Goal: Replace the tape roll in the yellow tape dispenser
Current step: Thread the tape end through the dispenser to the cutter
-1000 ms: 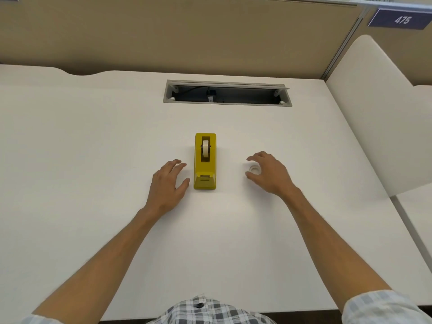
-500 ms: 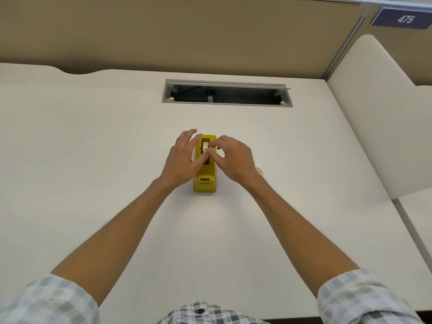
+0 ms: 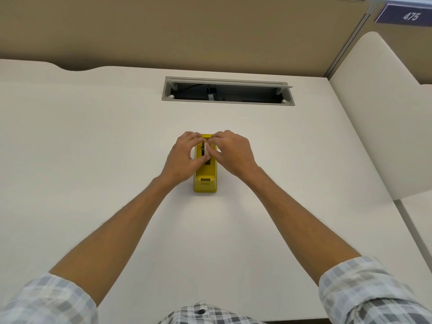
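Observation:
The yellow tape dispenser (image 3: pixel 205 181) stands in the middle of the white desk (image 3: pixel 93 160), its cutter end towards me. My left hand (image 3: pixel 181 158) and my right hand (image 3: pixel 234 152) meet over its far half. The fingertips of both pinch the tape roll (image 3: pixel 206 148) that sits in the slot, and only a sliver of the roll shows between them. The loose tape roll that lay to the right of the dispenser is hidden behind my right wrist.
An open grey cable tray (image 3: pixel 228 91) is cut into the desk behind the dispenser. A beige partition wall (image 3: pixel 187 31) runs along the back. A rounded white divider panel (image 3: pixel 378 125) stands at the right, under a sign reading 475 (image 3: pixel 408 16).
Both hands left the desk on either side of the dispenser and came together over it. They closed their fingers on the roll in the slot and then shifted towards its far end.

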Available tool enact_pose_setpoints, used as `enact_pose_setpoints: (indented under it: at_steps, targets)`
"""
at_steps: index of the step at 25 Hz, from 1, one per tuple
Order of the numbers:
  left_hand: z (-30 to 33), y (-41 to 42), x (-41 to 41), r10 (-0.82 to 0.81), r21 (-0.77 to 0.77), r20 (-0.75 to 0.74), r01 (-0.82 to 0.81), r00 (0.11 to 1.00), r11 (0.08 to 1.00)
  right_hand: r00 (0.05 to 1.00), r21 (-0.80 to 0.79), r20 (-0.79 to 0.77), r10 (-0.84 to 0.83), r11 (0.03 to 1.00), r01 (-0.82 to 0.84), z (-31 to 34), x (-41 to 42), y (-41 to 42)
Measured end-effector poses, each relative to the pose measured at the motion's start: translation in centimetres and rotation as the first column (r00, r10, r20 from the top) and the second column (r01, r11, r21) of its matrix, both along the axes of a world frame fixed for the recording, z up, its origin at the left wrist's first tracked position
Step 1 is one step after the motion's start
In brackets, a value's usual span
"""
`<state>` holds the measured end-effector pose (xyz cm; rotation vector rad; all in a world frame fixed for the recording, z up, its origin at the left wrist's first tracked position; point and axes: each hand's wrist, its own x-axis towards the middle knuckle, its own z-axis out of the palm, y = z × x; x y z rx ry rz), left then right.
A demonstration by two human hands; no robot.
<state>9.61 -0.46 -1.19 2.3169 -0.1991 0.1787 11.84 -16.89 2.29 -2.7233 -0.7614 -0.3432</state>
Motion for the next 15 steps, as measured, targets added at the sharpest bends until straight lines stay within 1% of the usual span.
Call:
enact_pose_setpoints:
  at_steps: [3,5,7,9,15]
  targets:
    - [0.4,0.1,0.2,0.015,-0.047,-0.001,-0.015,1.0,0.999,1.0,-0.015,-0.023,-0.007,1.0,0.006,0.0,0.2,0.0]
    - [0.8,0.2,0.5,0.029,-0.086,-0.05,-0.033,0.998,0.996,1.0,-0.014,-0.022,0.002,1.0,-0.002,0.0,0.1,-0.1]
    - [1.0,0.3,0.6,0.013,-0.059,-0.101,-0.019,0.995,0.998,1.0,-0.018,0.001,0.005,1.0,-0.005,-0.1,0.0,-0.2]
    - [1.0,0.3,0.6,-0.013,-0.054,-0.121,0.007,0.993,0.999,1.0,-0.03,0.028,-0.005,1.0,0.006,-0.2,0.0,-0.1]
    - [1.0,0.0,-0.2,0.014,-0.102,-0.076,-0.022,0.997,0.995,0.998,-0.048,0.06,-0.013,0.999,0.016,-0.1,0.2,-0.1]
